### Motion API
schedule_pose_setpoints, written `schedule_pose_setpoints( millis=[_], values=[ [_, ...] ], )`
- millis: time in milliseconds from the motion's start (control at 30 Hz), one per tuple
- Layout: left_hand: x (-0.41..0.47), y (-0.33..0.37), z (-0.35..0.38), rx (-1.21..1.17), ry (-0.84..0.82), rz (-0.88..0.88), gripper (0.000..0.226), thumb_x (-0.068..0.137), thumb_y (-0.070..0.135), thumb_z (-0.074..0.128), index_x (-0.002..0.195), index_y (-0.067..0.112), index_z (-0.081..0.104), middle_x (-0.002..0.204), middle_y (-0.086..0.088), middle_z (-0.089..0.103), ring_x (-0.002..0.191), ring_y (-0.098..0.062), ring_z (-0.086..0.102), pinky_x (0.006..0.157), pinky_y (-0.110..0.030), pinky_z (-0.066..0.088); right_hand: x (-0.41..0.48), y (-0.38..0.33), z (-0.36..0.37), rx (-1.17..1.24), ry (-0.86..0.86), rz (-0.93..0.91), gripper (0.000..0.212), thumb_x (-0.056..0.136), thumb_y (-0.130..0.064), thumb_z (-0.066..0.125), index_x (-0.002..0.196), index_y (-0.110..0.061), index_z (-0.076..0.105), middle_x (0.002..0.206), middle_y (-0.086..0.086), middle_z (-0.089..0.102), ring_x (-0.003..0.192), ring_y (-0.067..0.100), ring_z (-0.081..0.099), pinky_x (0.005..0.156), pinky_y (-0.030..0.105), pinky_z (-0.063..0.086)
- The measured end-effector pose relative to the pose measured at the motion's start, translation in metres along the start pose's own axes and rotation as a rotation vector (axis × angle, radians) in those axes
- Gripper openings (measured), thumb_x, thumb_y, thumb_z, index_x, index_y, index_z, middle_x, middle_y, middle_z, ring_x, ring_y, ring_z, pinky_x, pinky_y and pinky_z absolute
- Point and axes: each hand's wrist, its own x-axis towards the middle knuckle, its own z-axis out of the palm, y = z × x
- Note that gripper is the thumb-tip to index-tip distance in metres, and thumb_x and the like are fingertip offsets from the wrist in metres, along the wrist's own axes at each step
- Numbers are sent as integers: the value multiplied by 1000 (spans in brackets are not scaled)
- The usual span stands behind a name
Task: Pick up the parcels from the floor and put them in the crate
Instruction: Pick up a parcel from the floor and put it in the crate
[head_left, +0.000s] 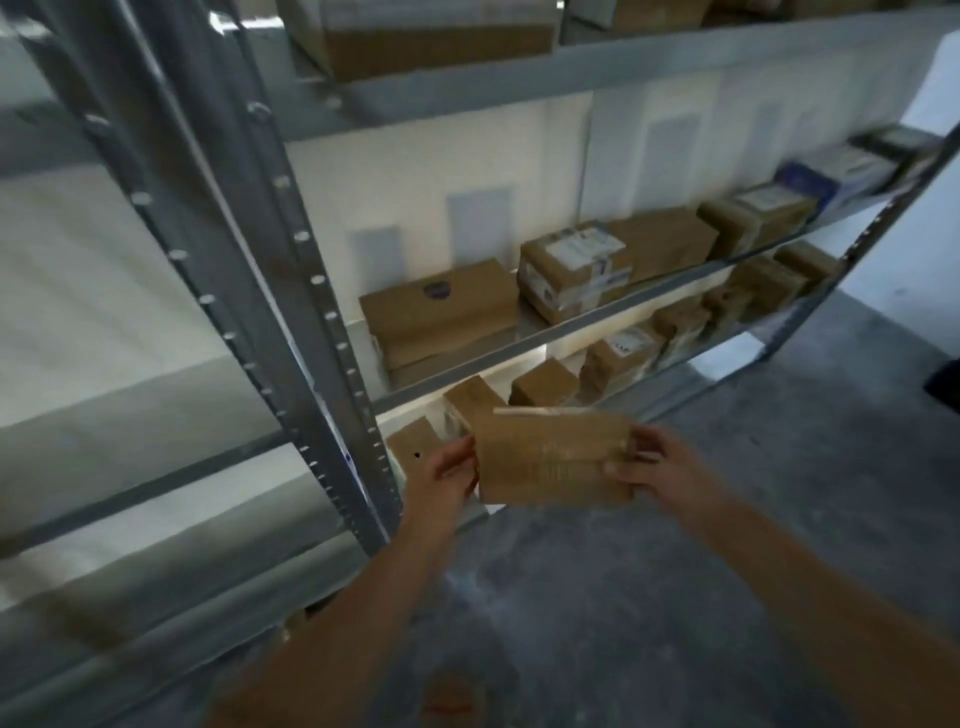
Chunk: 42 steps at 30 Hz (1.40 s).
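A flat brown cardboard parcel (551, 457) with clear tape along its top edge hangs in the air in front of the lowest shelf of a metal rack. My left hand (448, 470) grips its left edge and my right hand (655, 464) grips its right edge. Both forearms reach in from the bottom of the view. No crate is in view. The picture is blurred by motion.
A grey metal rack (332, 322) with perforated uprights fills the left and centre. Its shelves carry several brown boxes, among them a labelled box (574, 267) and a plain box (441, 312). Grey concrete floor (649, 597) lies under my arms. A dark object (945, 384) sits at the right edge.
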Motion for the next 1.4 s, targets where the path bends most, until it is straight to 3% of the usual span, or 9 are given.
schedule_pose_setpoints(
  millis=[167,300,467,667,800,933,1033,1233,1400],
  values=[
    [-49,10,-93,23,104,158,36,91,-5,60,119,17,65,116,-4,71,104,-17,69,91,-35,57,-47,-28,72,48,-124,-143,31,84,-13,75,113,-15,63,113,1,68,101,18,66,68,26,57],
    [-89,1,-185,1,53,158,71,88,-16,57,149,14,35,140,-9,55,122,-23,60,89,-26,56,-79,-36,150,178,-268,-126,28,88,-5,67,114,-14,64,124,8,63,115,27,59,84,46,57],
    [-166,-4,-282,132,97,278,60,87,-4,65,140,22,49,136,-5,59,123,-25,59,102,-46,49,-139,-58,238,262,-531,-160,35,90,-32,65,114,-7,65,132,22,55,124,43,50,95,66,47],
    [-269,-10,-383,-12,278,324,73,87,-7,64,146,29,40,137,1,58,108,-14,67,84,-26,55,-212,-82,357,286,-775,-186,44,100,-43,44,110,-6,67,124,20,64,114,36,60,98,55,47],
    [-348,-23,-455,-58,461,398,76,84,10,72,148,32,38,136,-10,59,119,-29,60,92,-41,54,-260,-76,459,237,-904,-157,20,100,-18,52,106,-12,70,123,20,66,125,44,54,89,50,44],
    [-434,-40,-512,-91,572,458,87,80,13,74,153,26,28,143,-13,53,129,-36,52,99,-64,45,-314,-71,542,55,-1169,-85,51,85,-28,73,133,-22,59,133,15,61,124,35,53,100,54,42],
    [-478,-51,-540,2,663,476,98,77,10,79,154,26,23,153,6,41,141,-16,40,113,-44,39,-355,-67,592,-62,-1461,-50,84,64,-29,90,140,-27,53,136,7,61,121,28,56,103,53,40],
    [-545,-89,-599,-111,923,453,95,73,9,82,152,27,31,147,1,50,139,-18,42,116,-51,30,-423,-34,690,-229,-1853,9,86,72,-15,86,145,-37,45,149,-9,46,135,28,48,90,51,48],
    [-581,-106,-662,-155,1126,426,82,73,23,83,145,20,44,138,2,59,130,-14,52,108,-34,43,-462,-9,777,-439,-1949,-22,86,71,-2,83,143,-31,46,143,-1,47,128,26,55,97,63,48]
  ],
)
